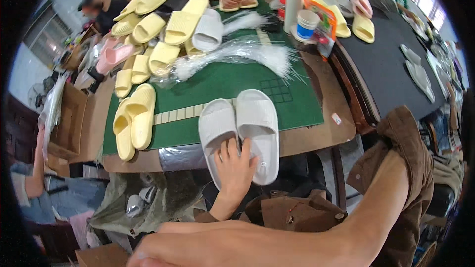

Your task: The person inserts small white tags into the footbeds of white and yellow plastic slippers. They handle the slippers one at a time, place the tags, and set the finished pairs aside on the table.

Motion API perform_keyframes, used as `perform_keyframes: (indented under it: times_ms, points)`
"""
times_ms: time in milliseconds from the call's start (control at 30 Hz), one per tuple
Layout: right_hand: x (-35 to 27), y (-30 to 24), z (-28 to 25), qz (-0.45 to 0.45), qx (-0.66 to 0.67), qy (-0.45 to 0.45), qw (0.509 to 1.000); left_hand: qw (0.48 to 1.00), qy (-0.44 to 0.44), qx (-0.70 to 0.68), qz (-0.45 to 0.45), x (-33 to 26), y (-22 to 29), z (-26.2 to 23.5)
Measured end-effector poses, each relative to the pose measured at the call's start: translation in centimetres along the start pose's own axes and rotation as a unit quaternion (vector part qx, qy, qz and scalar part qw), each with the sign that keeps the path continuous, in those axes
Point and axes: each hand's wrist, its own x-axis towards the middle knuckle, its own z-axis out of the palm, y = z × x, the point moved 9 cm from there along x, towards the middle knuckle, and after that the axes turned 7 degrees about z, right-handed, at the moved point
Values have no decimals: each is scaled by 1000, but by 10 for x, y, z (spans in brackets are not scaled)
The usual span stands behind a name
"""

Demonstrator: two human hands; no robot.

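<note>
So the pale grey slippers (252,118) are sitting right in front of the person, at the near edge of the counter (337,104), with their toe halves over the green mat (302,109) and the heels reaching out past the edge. Long axis runs pretty much straight away from the body, toes out, heels in, and the two lie side by side.

Left hand (235,163) is the one that matters imo: it's already at the heel half, reaching in from below, fingers pointing up toward the straps. Fingers are a bit spread, mostly over the left slipper, with the thumb out toward the right slipper. Can't tell whether it's actually pinching the inner edges or just resting there.

Right hand (153,258) is way off at the bottom left, its arm crossing in front of the left wrist. It's blurred and cut off, so no clue how its fingers stand. Anyway, the slippers lie up and to the right of it, well apart, so the left is easily nearer. Yellow pair (142,118) is off to the left.
</note>
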Motion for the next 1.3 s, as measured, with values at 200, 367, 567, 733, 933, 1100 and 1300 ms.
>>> perform_keyframes:
  times_ms: [200, 367, 567, 733, 933, 1100, 1300]
  points:
    - [48, 60, -1, -34, -103, -101, 989, 998, -7, 6, -57, 9, -18, 6]
    - [-7, 43, -71, 81, -52, 75, 993, 998, 60, -12, -25, 19, -18, 5]
    - [-89, 0, -139, -155, -98, 346, 920, 988, 132, 22, -80, 3, -94, -18]
    - [-186, -43, -195, -328, -88, 411, 846, 985, 123, 29, -114, 3, -175, -19]
    - [-309, -73, -279, -392, -232, 598, 660, 981, 177, 21, -82, 9, -235, -8]
    - [-337, -85, -353, -323, -390, 729, 461, 980, 115, 34, -158, -7, -303, 7]
    - [-316, -66, -479, -76, -426, 794, 427, 974, 136, 20, -180, -7, -323, 7]
